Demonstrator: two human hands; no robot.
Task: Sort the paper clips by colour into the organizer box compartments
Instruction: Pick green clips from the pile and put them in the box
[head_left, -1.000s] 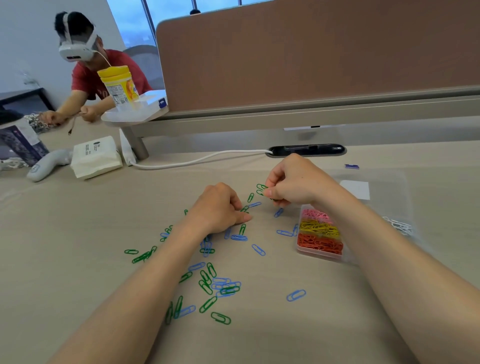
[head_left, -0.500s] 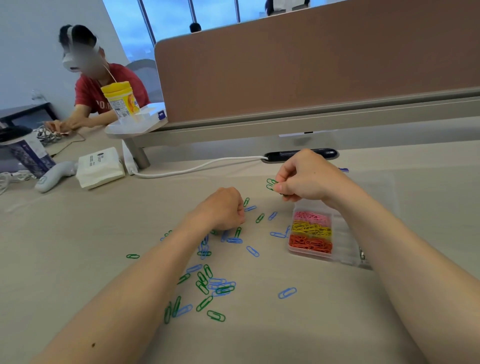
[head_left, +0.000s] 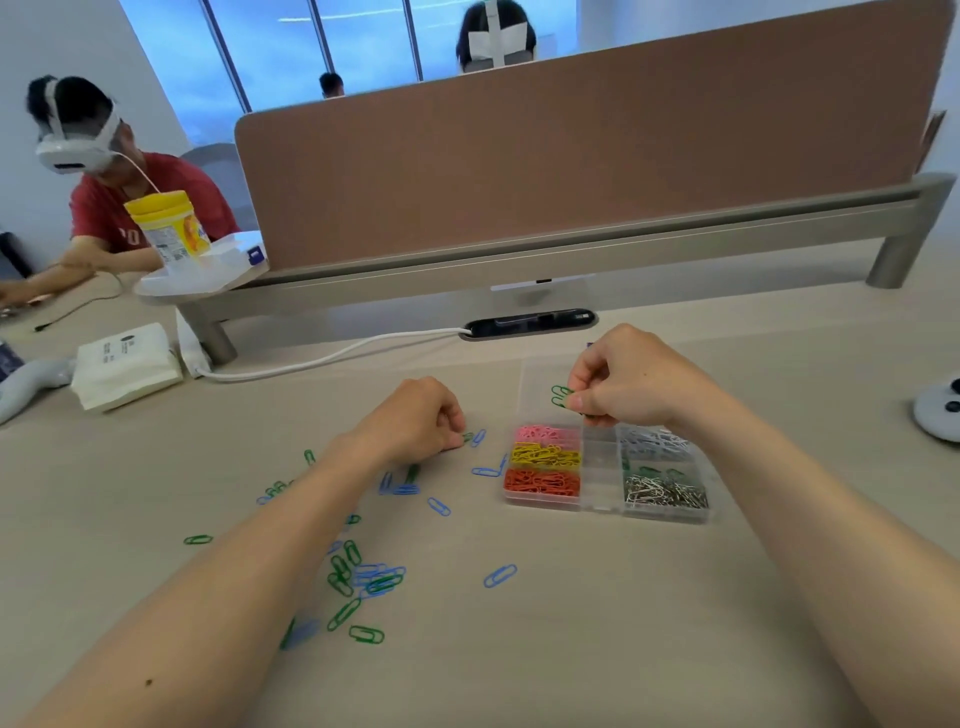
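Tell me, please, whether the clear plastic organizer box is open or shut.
Open: the clear plastic organizer box has its lid laid back, compartments uncovered.

Two hands work here, the left hand (head_left: 415, 421) and the right hand (head_left: 628, 384). One organizer box (head_left: 597, 470) lies just below the right hand, with six compartments filled. That hand pinches what look like two green clips (head_left: 559, 396). Around the left hand lie roughly a dozen loose green paper clips (head_left: 366, 634) and about as many blue paper clips (head_left: 500, 576); overlaps prevent an exact count.
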